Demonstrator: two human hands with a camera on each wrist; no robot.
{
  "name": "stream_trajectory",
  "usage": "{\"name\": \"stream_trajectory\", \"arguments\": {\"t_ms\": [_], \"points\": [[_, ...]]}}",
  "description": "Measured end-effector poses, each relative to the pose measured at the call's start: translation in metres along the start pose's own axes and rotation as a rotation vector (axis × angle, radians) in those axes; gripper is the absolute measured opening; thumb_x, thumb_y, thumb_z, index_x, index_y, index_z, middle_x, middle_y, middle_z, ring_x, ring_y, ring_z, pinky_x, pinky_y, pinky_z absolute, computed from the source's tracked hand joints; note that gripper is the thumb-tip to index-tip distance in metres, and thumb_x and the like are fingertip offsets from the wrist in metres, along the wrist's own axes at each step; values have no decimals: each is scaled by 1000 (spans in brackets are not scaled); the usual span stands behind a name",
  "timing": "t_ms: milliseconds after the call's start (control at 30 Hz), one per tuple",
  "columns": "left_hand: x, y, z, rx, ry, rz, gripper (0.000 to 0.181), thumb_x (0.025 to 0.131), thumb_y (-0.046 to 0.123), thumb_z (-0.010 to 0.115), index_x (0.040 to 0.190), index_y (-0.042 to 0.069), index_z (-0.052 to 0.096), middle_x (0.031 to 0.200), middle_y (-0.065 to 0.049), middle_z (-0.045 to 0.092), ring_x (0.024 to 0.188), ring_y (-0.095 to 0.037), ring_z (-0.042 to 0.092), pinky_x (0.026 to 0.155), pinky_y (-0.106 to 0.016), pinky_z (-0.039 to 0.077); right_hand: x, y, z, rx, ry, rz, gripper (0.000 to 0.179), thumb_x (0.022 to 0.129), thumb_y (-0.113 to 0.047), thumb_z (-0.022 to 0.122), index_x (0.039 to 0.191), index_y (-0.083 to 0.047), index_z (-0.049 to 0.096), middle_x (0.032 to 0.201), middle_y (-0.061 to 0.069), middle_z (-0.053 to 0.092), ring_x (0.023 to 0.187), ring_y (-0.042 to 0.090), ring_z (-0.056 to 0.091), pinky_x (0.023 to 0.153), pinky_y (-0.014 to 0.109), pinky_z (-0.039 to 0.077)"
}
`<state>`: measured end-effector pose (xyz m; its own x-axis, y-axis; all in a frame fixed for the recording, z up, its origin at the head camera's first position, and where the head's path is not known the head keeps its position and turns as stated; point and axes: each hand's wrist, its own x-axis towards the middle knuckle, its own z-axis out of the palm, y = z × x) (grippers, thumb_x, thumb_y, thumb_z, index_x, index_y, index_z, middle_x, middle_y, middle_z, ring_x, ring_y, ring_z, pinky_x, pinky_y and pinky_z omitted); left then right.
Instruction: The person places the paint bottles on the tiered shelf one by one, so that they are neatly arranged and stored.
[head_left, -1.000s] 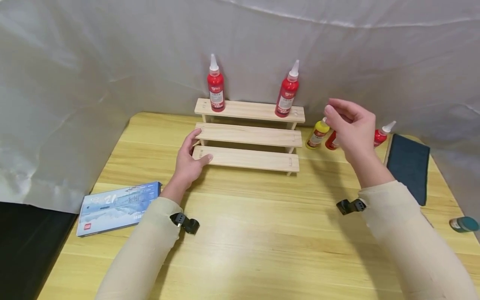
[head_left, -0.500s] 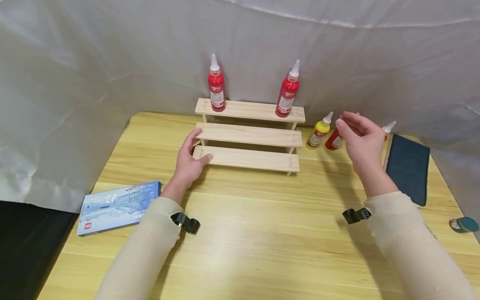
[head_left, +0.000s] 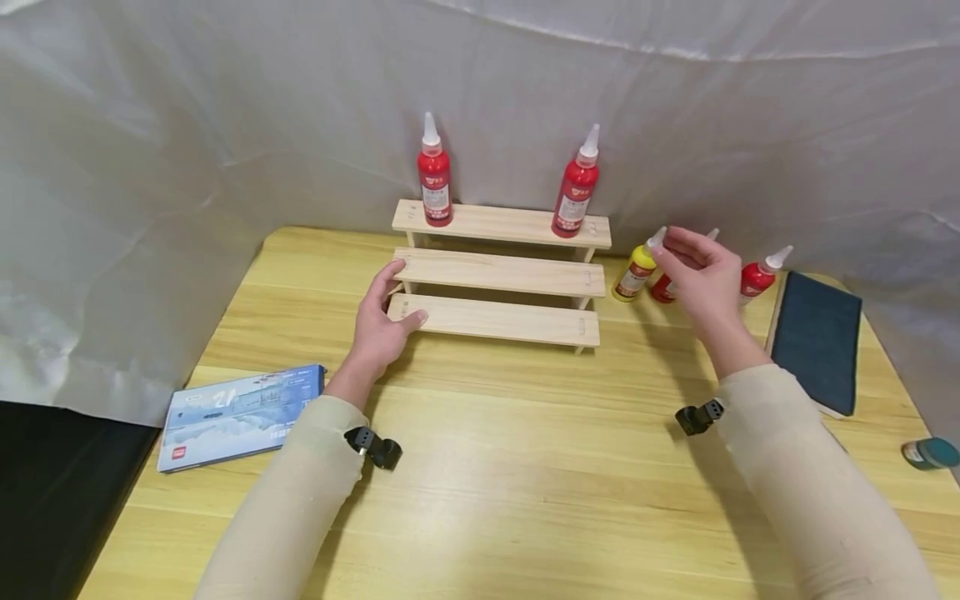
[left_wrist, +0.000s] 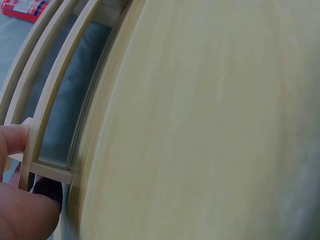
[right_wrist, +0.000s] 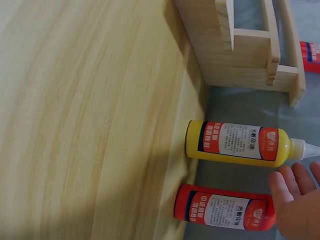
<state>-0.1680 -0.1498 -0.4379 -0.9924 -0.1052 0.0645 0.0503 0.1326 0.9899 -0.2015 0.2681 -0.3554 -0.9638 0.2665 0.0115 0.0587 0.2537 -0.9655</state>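
My left hand [head_left: 375, 329] grips the left end of a three-step wooden display rack [head_left: 495, 317], its thumb on the lowest step and fingers at the middle one. Two red squeeze bottles with white nozzles, one left [head_left: 436, 196] and one right [head_left: 574, 200], stand on the top step. Beside the rack, my right hand [head_left: 701, 271] has its fingertips close to the nozzle of a yellow squeeze bottle [right_wrist: 240, 145], fingers loosely bent around nothing. Another red bottle [right_wrist: 225, 207] stands just right of the yellow one, partly covered by that hand in the head view.
A further red bottle [head_left: 756, 282] stands right of the right hand. Next to it lies a dark notebook [head_left: 817, 342], and a small teal-lidded jar [head_left: 930, 452] is at the right edge. A blue-white box [head_left: 240, 412] lies at left. A grey cloth backdrop [head_left: 337, 108] rises behind the table.
My right hand first went lower and rightward, then came back left to the yellow bottle's nozzle. The left hand keeps its grip on the rack, which stays put.
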Motion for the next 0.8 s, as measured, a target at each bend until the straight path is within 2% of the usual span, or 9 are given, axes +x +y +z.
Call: {"name": "stream_trajectory", "arguments": {"t_ms": [100,267,500,800], "points": [[1,-1,0,0,0,2,83,82,-17,71,148,27,47,136,-9,53,121,-25,51,98,-40,45,4,2,3,-94,-8,6,50,90,-36,75,135,-18,65,130,3,64,115,13,58,90,19,49],[0,0,0,5,-1,5,83,82,-16,72,148,27,47,138,-9,53,123,-24,50,101,-40,43,10,5,6,-148,-7,0,51,93,-38,71,138,-15,63,131,4,64,115,12,58,91,20,49],[-1,-1,-1,-6,-12,3,83,83,-14,73,149,27,45,140,-9,51,124,-26,49,103,-43,42,13,5,10,-182,-5,19,49,94,-38,69,136,-14,64,129,3,64,113,13,57,96,27,49],[0,-1,-1,4,-13,-5,83,83,-15,72,149,27,45,140,-10,51,124,-25,49,103,-41,42,12,5,10,-196,-3,24,51,90,-40,73,133,-12,66,124,3,65,108,15,58,91,25,51]]}}
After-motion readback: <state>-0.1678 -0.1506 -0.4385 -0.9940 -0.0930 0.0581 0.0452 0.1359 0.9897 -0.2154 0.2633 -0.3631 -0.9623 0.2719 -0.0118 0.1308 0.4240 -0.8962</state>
